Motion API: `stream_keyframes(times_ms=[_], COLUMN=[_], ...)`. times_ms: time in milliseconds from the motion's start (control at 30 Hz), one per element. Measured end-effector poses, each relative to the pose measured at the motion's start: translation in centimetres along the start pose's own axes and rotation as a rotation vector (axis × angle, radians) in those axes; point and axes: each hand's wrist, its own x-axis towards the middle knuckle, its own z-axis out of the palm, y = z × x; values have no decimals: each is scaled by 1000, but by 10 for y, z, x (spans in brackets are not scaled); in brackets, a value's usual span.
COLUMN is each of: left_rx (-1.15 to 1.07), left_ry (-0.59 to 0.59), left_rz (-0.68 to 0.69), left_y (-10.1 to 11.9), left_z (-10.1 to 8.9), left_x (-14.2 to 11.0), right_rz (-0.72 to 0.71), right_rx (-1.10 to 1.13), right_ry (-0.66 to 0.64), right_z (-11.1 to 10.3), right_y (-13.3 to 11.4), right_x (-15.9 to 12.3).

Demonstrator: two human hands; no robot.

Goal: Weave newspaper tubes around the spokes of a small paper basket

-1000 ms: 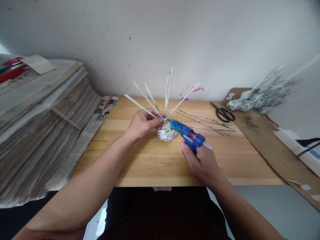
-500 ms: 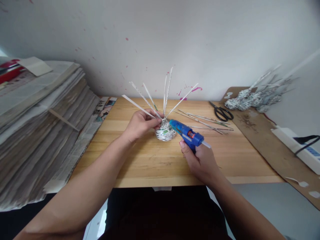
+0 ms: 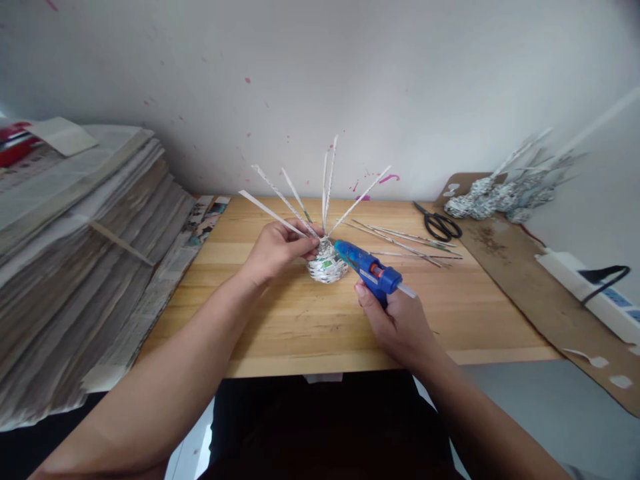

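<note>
A small round basket woven from rolled newspaper (image 3: pixel 328 268) rests on the wooden table, its loose paper strips (image 3: pixel 332 180) fanning upward from a narrow neck. My left hand (image 3: pixel 280 250) pinches the neck of the basket and the base of a strip from the left side. In my right hand (image 3: pixel 395 317) is a blue hot glue gun (image 3: pixel 367 265) with a clear glue stick poking from its back. Its nozzle points at the basket's neck from the right; whether the tip touches the paper I cannot tell.
Several loose rolled paper sticks (image 3: pixel 410 241) and black scissors (image 3: pixel 438 223) lie behind on the right. Finished-looking woven paper pieces (image 3: pixel 495 197) sit on brown cardboard (image 3: pixel 520 293) near a white power strip (image 3: pixel 595 293). A tall newspaper stack (image 3: pixel 95 260) stands at left.
The view has shifted slightly, moving everything a little to the left. Both hands keep their grips, and the glue gun stays at the basket's neck.
</note>
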Motion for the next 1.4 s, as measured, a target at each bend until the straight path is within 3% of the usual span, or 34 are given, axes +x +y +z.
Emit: stream_keyframes(times_ms=[400,533,633,733,967,1067,1167,1400], left_rx=[-3,15,26,38,185,199,201,203], left_ry=[11,-8,14,62,104,107,114,96], left_rz=[-9,-12,4,-23,-98,-105,-120,-96], left_y=[1,-2,-2,1,15,17,16,12], left_z=[1,-3,-4,-3,4,6,6,1], left_x=[-1,1,0,-1,-7,-8,-7,-6], right_rz=[28,71,60,6,216,278,400,509], right_rx=[13,-20,-84,-287,-1069,-1193,-1171,-1185], right_ry=[-9,-20,-48,-110,-196,-218,-219,-185], right_z=[0,-10,-29,-61,-184,-221,-230,-204], right_y=[-1,4,13,34,102,128,150,181], right_x=[-1,-2,-12,-32,-74,-71,-59,-43])
